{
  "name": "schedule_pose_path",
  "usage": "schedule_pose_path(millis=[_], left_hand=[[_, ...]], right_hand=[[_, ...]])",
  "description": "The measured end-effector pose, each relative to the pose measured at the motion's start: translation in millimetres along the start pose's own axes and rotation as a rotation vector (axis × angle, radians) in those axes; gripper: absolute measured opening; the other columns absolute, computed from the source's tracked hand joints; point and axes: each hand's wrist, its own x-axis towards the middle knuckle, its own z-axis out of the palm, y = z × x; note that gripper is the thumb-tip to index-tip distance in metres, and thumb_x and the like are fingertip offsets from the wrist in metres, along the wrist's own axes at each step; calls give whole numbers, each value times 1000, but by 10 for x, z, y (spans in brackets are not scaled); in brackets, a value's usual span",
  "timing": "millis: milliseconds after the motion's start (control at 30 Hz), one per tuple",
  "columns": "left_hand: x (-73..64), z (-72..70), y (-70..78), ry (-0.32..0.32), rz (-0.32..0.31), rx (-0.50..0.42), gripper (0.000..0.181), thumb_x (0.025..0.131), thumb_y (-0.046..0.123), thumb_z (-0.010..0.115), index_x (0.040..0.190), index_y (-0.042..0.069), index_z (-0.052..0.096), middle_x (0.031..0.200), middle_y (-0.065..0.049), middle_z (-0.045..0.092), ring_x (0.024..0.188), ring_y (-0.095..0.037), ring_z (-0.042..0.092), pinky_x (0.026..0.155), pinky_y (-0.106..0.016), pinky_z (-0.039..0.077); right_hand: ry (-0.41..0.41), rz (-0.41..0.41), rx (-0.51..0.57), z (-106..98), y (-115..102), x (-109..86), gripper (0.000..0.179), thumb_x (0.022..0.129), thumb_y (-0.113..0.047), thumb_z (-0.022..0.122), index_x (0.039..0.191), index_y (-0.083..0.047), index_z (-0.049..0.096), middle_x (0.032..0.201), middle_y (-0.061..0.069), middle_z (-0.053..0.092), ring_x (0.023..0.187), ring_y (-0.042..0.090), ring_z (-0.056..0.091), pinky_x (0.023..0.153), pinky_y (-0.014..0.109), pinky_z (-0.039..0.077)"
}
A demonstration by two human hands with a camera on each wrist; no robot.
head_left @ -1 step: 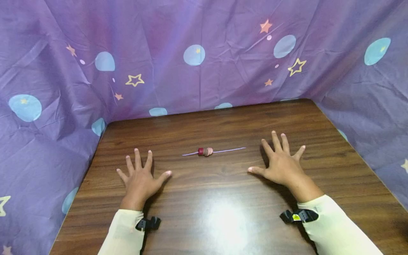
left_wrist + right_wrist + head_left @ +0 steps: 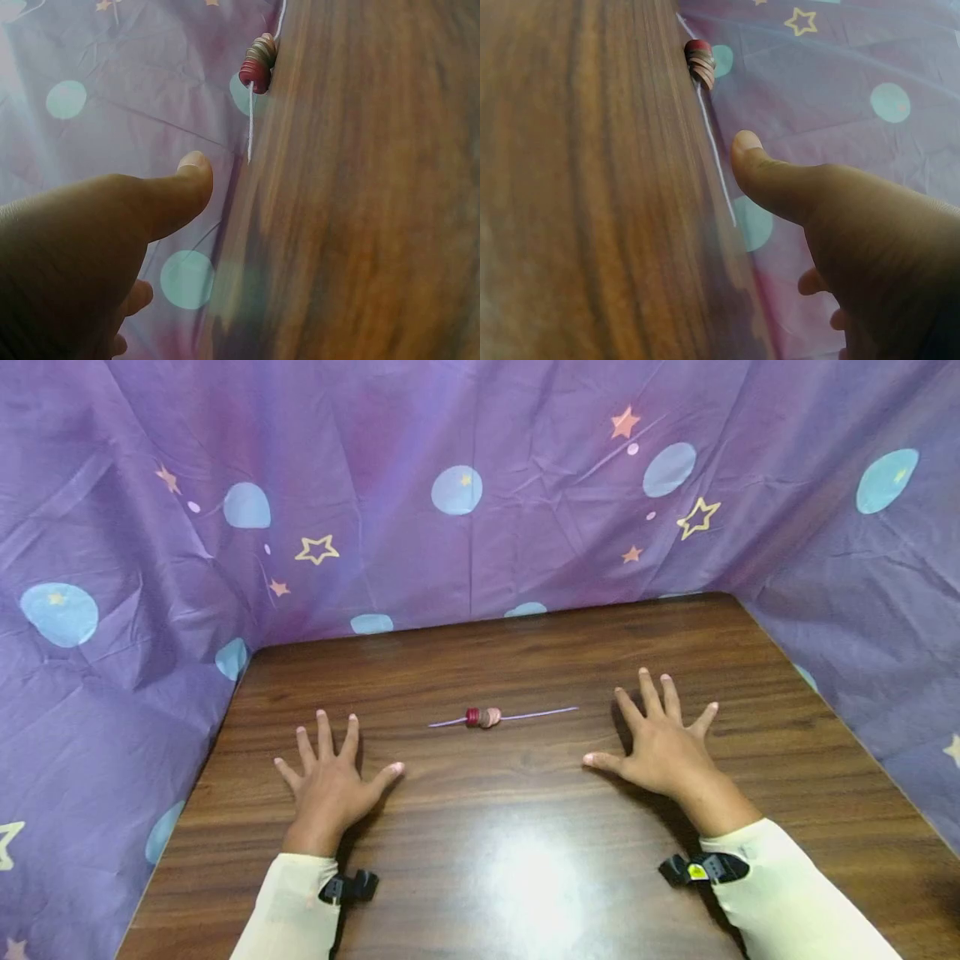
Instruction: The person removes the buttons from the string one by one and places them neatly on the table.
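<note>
A thin lilac string (image 2: 540, 713) lies across the middle of the table. Threaded on it is a tight stack of small round discs or beads: red ones (image 2: 472, 717) on the left, brown in the middle, pink ones (image 2: 493, 717) on the right. Both ends of the string stick out, the right one longer. My left hand (image 2: 328, 789) rests palm down to the left of it, fingers spread and holding nothing. To the right, my right hand (image 2: 663, 747) lies likewise, fingers splayed, thumb pointing toward the string. Each wrist view shows the thumb apart from the string.
The brown wood-grain table (image 2: 450, 810) has a bright glare spot near its front. Purple curtains (image 2: 405, 427) with stars and blue circles hang behind it and at both sides. A black strap device (image 2: 349, 887) sits on the left wrist, another (image 2: 703, 869) on the right.
</note>
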Motion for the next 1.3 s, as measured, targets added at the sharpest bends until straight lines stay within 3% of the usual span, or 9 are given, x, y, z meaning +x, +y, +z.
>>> schedule_pose_path(millis=[533,967,1133,1300], left_hand=[[51,9,33,48,33,-25,111,95,79,61,176,16,20,182,-29,-6,164,-65,-2,119,-93,-4],[107,62,17,-26,83,-147,107,97,70,68,176,17,19,181,-29,-8,164,-63,-8,118,-92,-5],[90,75,2,-37,98,-182,106,96,70,70,175,17,23,181,-30,-6,164,-64,-6,116,-94,-4],[66,159,-11,-90,87,-196,106,97,69,69,175,16,22,182,-30,-4,164,-65,-5,117,-93,-5]], right_hand=[[-23,4,17,14,26,58,125,81,-92,66,171,-12,32,183,26,3,167,58,2,109,98,-11],[-26,-9,272,158,65,183,108,90,-69,77,168,-7,37,180,30,11,166,60,-5,114,95,-11],[-24,10,286,161,40,178,106,90,-68,78,167,-6,39,179,30,14,166,59,-1,114,95,-11],[-54,13,281,196,51,162,107,90,-70,77,168,-7,38,180,29,14,166,59,0,114,94,-11]])
